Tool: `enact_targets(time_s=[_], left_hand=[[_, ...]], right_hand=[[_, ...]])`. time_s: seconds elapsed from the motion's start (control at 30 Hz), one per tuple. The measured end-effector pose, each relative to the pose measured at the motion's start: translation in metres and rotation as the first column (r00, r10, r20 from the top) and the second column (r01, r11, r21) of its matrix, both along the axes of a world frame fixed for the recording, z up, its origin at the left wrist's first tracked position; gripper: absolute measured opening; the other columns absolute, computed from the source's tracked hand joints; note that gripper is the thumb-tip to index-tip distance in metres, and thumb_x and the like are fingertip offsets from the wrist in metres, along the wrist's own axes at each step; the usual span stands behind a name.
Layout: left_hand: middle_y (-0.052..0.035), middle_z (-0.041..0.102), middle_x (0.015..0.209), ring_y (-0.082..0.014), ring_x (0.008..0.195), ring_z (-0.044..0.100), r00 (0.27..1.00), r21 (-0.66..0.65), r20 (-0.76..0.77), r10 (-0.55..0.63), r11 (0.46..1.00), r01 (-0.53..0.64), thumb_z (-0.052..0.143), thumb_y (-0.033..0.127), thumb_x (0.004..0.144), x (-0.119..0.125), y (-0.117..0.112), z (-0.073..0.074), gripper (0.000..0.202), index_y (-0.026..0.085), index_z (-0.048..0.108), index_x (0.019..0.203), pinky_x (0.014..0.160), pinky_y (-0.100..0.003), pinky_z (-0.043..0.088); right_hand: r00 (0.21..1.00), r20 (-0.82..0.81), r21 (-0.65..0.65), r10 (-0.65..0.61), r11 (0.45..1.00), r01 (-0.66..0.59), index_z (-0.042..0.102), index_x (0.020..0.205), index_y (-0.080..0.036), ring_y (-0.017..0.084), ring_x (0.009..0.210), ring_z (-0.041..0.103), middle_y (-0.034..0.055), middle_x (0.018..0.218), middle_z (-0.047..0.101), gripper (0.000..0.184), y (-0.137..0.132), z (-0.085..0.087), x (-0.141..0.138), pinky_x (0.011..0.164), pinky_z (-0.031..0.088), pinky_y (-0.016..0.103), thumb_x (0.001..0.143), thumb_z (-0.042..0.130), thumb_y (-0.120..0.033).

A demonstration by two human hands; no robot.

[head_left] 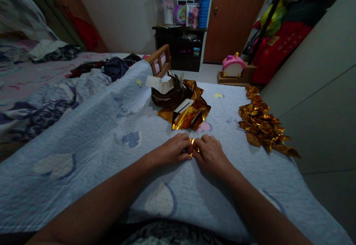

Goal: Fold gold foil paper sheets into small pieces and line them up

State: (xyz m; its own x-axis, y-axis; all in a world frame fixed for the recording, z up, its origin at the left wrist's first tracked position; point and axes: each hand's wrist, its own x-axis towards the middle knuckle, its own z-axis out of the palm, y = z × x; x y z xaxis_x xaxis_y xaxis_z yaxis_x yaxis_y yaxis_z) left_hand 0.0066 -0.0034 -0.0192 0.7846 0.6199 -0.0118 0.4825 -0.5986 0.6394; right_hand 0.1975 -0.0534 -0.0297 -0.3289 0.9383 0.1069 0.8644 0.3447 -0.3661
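Observation:
Close together over the bed, my left hand (pixel 177 149) and my right hand (pixel 210 152) are both closed on one small piece of gold foil paper (pixel 192 147). Only a shiny strip of it shows between my fingers; the rest is hidden by them. Just beyond my hands lie loose gold foil sheets (pixel 191 116) with pale backs. Behind those sits a curled stack of dark-edged paper (pixel 168 92). Far to the right, a heap of folded gold foil pieces (pixel 263 122) runs along the bed's edge.
A light blue quilt (pixel 111 167) with heart patterns covers the bed. Crumpled bedding (pixel 55 100) lies at the left. Past the bed's far end stand a wooden rail (pixel 161 61), a dark cabinet (pixel 178 48) and a pink toy (pixel 233 67). A pale cabinet wall (pixel 319 107) borders the right side.

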Motion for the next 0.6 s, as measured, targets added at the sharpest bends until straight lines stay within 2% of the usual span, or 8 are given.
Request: enact_targets(time_s=[0.1, 0.47, 0.6], left_hand=[[-0.0032, 0.056, 0.093, -0.0201, 0.094, 0.054, 1.000, -0.006, 0.003, 0.003, 1.000, -0.003, 0.071, 0.016, 0.084, 0.000, 0.000, -0.001, 0.009, 0.019, 0.062, 0.086, 0.084, -0.031, 0.044], [-0.0032, 0.057, 0.093, -0.0196, 0.094, 0.053, 0.999, 0.003, 0.026, -0.034, 0.999, 0.034, 0.067, 0.013, 0.084, -0.002, 0.001, -0.003, 0.009, 0.019, 0.063, 0.089, 0.083, -0.030, 0.043], [-0.0024, 0.054, 0.097, -0.0180, 0.093, 0.052, 0.994, -0.038, 0.104, -0.020, 0.999, 0.024, 0.071, 0.018, 0.082, -0.008, 0.006, -0.006, 0.013, 0.018, 0.060, 0.089, 0.080, -0.028, 0.042]], right_hand=[[0.999, -0.030, -0.036, 0.015, 0.999, -0.016, 0.066, 0.100, -0.024, 0.026, 0.090, 0.048, 0.0084, 0.098, 0.058, 0.008, 0.001, 0.002, 0.006, 0.076, 0.033, 0.036, 0.094, 0.061, -0.026], [0.996, -0.084, -0.087, 0.038, 0.995, -0.045, 0.070, 0.104, -0.028, 0.023, 0.089, 0.048, 0.0069, 0.099, 0.059, 0.026, 0.004, -0.002, 0.016, 0.076, 0.033, 0.035, 0.090, 0.059, -0.009], [0.996, -0.076, -0.113, 0.042, 0.992, -0.051, 0.071, 0.109, -0.027, 0.023, 0.093, 0.048, 0.0069, 0.101, 0.059, 0.029, 0.003, 0.003, 0.017, 0.079, 0.034, 0.036, 0.091, 0.057, -0.009]])
